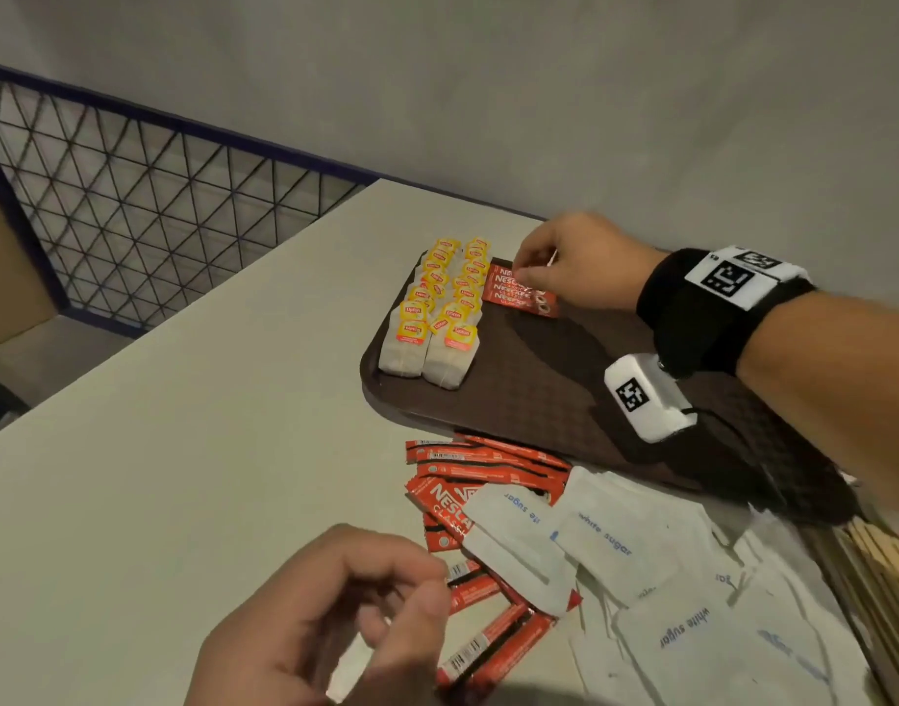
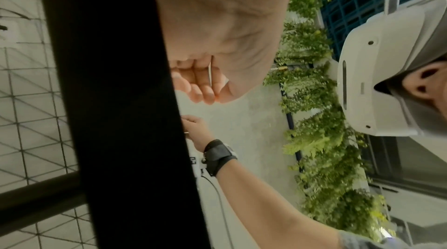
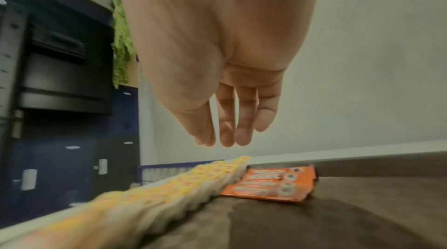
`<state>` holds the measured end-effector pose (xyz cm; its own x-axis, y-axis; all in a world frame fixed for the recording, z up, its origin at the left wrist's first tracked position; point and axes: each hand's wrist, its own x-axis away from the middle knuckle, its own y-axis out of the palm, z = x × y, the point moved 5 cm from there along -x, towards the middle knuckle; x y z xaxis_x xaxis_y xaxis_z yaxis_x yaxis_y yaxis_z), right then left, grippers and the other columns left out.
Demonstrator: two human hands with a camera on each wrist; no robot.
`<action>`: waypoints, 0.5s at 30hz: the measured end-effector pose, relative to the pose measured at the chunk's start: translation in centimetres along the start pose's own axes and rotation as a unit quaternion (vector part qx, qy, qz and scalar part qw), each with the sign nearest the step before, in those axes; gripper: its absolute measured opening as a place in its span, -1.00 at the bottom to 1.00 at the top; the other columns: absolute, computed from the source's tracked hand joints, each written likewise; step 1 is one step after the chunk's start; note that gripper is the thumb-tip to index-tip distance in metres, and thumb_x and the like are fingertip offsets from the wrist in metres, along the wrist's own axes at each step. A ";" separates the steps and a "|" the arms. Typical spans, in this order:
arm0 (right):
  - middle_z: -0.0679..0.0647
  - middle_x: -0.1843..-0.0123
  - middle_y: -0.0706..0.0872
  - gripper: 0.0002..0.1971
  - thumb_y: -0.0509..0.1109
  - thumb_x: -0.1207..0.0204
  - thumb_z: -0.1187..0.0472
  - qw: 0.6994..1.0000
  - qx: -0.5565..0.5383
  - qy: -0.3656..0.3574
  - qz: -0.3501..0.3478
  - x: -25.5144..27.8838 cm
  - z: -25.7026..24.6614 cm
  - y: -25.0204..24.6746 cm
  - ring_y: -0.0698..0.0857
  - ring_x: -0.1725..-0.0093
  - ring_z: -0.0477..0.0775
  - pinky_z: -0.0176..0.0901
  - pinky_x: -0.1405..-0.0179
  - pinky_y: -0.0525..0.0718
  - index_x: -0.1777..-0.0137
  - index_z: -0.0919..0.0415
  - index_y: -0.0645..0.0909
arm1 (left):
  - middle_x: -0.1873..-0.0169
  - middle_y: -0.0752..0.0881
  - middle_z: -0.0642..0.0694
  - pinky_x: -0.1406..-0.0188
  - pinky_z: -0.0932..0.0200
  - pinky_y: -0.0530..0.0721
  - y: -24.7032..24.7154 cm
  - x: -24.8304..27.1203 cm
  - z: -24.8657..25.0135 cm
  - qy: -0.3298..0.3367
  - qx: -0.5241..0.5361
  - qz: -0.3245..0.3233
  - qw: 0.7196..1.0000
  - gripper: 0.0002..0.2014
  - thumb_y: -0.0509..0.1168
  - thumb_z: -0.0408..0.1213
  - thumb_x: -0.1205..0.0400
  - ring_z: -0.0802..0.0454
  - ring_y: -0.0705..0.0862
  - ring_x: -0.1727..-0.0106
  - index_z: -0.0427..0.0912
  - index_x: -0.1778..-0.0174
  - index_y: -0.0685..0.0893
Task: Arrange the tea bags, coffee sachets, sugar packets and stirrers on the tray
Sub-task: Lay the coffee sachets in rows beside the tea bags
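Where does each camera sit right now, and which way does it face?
Head: above, facing down at the table, tray and both hands.
Left wrist: along the left hand with its curled fingers, facing across to the right hand and the headset.
Right wrist: low over the tray, along the right hand toward the tea bags and coffee sachets.
Head and right wrist share the tea bags and sachets.

Brown textured tray [image 1: 539,400], yellow-tagged tea bags [image 1: 432,318], red coffee sachets [image 1: 519,293]
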<state>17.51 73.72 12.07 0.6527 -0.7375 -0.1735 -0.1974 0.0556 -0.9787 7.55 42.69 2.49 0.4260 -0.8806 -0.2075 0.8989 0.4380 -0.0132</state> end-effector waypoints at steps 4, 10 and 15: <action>-0.07 0.16 0.81 -0.88 0.48 -0.60 0.04 0.997 -0.018 -0.048 -0.063 7.1 -5.7 -2.3 0.69 0.21 -0.12 -0.39 0.21 0.60 0.01 0.01 0.83 | 0.12 0.78 0.25 0.09 0.41 0.68 -0.6 1.9 0.4 0.044 -0.118 0.026 0.992 -0.68 0.39 0.16 -0.29 0.24 0.75 0.07 0.24 0.07 0.79; 0.05 0.28 0.83 -0.97 0.56 -0.57 0.17 0.951 -0.287 0.016 -0.116 20.4 -11.2 -2.6 0.76 0.37 -0.05 -0.15 0.36 0.74 0.07 0.07 0.83 | -0.23 0.55 0.36 -0.33 0.04 0.45 2.0 3.9 0.5 0.069 -0.467 -0.125 0.873 -0.43 0.24 0.45 -0.38 0.20 0.46 -0.34 0.33 -0.27 0.59; -0.07 0.44 0.67 -0.91 0.52 -0.57 0.29 0.893 -0.432 0.098 -0.075 29.3 -12.7 2.5 0.59 0.50 -0.20 -0.24 0.44 0.56 0.12 0.09 0.81 | 0.08 0.69 0.14 -0.03 -0.06 0.59 1.7 4.4 1.1 0.120 -0.506 -0.076 0.851 -0.69 0.26 0.16 -0.53 0.02 0.59 -0.01 0.11 0.01 0.78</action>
<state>26.86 43.76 5.93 0.5952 -0.8014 0.0583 -0.6647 -0.5318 -0.5248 11.11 39.35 2.68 0.1696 -0.9318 -0.3209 0.3415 0.3610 -0.8678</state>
